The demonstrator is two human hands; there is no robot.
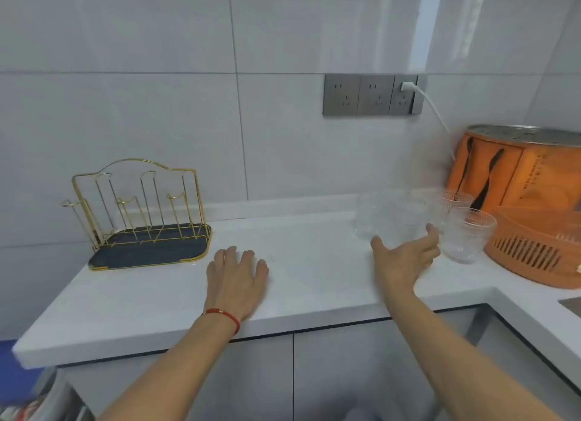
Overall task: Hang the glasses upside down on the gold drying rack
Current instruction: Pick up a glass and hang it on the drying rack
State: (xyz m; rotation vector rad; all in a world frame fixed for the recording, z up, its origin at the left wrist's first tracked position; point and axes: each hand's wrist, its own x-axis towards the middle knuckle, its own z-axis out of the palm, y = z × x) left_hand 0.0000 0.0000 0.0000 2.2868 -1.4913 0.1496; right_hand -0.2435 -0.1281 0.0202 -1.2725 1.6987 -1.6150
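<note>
The gold wire drying rack (138,197) stands on a dark tray (151,250) at the left of the white counter, with no glass on its prongs. Several clear glasses (399,222) stand upright in a cluster at the right. One more glass (465,235) is nearest the orange basket. My right hand (405,260) is open, fingers spread, just in front of the cluster and nearly touching the closest glass. My left hand (235,279) lies flat on the counter, palm down, holding nothing.
An orange appliance (515,169) and an orange slotted basket (534,250) crowd the right corner behind the glasses. A white cable (437,112) runs from the wall sockets (371,95). The counter's front edge (157,348) lies under my forearms.
</note>
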